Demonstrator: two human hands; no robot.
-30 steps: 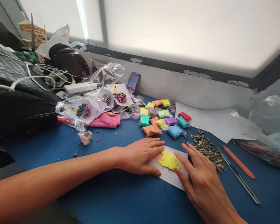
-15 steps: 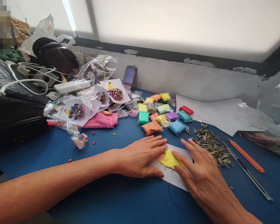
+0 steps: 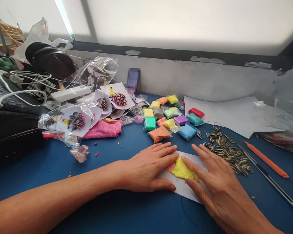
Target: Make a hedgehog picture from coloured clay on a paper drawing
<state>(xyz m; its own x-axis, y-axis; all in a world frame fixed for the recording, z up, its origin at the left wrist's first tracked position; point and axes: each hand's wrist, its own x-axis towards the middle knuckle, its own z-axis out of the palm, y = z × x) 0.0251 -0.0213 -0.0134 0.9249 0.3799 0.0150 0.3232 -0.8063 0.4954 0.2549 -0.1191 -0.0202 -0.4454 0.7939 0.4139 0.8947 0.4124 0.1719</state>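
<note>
A small white sheet of paper (image 3: 185,191) lies on the blue table, with a flattened patch of yellow modelling clay (image 3: 183,169) spread on it. Beside the yellow, a bit of pinkish-orange clay (image 3: 171,167) shows partly under my left fingers. My left hand (image 3: 153,167) rests flat on the left side of the sheet, fingers stretched out and holding nothing. Over the right part of the yellow clay is my right hand (image 3: 212,175), fingers apart, with the index fingertip touching the clay. Short pen marks show just below the clay's lower edge.
Wrapped clay packets (image 3: 160,134) in several colours lie beyond my hands. Striped sunflower seeds (image 3: 227,149) are heaped at right, near a pen (image 3: 268,177) and an orange stick-like tool (image 3: 266,159). Left are a pink cloth (image 3: 104,129), bagged seed pictures (image 3: 76,120) and a black bag (image 3: 12,120).
The view has shifted slightly, so most things sit a little differently in the picture. Both hands stay on the sheet and clay in nearly the same pose.
</note>
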